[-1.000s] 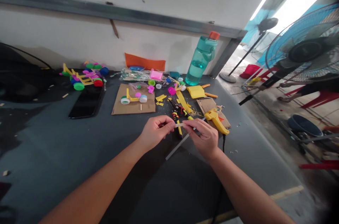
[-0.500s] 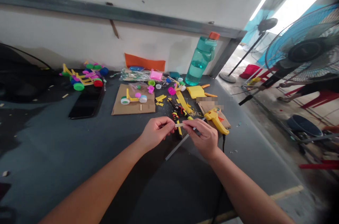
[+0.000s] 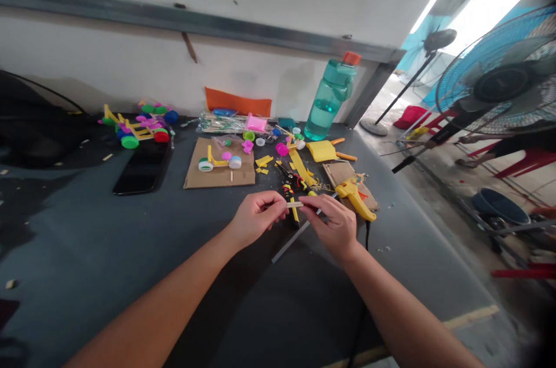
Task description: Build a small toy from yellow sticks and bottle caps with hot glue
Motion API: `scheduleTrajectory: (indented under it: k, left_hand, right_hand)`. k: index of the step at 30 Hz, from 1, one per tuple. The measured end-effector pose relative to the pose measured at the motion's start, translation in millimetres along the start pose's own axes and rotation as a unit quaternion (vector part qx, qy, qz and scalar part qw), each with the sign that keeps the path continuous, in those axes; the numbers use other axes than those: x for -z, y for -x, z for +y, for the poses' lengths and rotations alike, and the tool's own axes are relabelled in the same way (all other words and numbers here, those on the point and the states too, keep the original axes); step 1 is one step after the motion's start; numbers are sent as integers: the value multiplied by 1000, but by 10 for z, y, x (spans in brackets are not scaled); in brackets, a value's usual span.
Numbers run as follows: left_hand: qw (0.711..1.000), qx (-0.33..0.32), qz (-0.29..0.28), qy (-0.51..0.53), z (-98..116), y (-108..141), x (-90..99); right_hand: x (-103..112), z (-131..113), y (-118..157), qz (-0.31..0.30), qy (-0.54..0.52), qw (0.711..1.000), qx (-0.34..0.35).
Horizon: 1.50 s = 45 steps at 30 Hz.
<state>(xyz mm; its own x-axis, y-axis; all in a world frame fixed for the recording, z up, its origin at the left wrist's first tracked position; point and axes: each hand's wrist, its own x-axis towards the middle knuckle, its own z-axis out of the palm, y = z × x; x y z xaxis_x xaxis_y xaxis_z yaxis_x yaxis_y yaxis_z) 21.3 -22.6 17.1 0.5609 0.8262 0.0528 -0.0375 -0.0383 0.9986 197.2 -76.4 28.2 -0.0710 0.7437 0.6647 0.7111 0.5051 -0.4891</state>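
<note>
Between my two hands is a short pale wooden stick (image 3: 294,204), held level above the table. My left hand (image 3: 260,216) pinches its left end, and my right hand (image 3: 332,223) pinches the other end. Just behind the fingers lie pliers (image 3: 294,181) with red, black and yellow handles. A grey-white glue stick (image 3: 289,246) rests on the table under my right hand. To the right of that hand is a yellow glue gun (image 3: 356,199) on a piece of cardboard (image 3: 336,174). A small yellow model with bottle-cap wheels (image 3: 219,163) stands on another cardboard piece (image 3: 195,174).
A teal water bottle (image 3: 324,110) stands at the back. On the left are a phone (image 3: 141,171) and colourful cap-wheeled models (image 3: 139,127). Yellow scraps (image 3: 263,162) and bottle caps lie mid-table. A fan (image 3: 499,84) is beyond the right table edge, with a person seated behind it.
Both hands stay in nearly the same place. The stick between the fingertips seems slightly turned, now showing a dark line along its length.
</note>
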Motion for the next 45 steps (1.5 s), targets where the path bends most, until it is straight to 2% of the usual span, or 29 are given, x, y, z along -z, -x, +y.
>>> scheduleTrajectory:
  k: [26,37,45]
  left_hand:
    - [998,13,-27,48,13,-2,12]
    - [997,20,-20,69,12,-13,12]
    - [999,10,-18,42,5,-16,18]
  right_hand:
    - [6,-5,3,12,-1,1000,1]
    - [10,-25,-10,4,7,1000,10]
    - [7,-12,0,5,4,1000,-10]
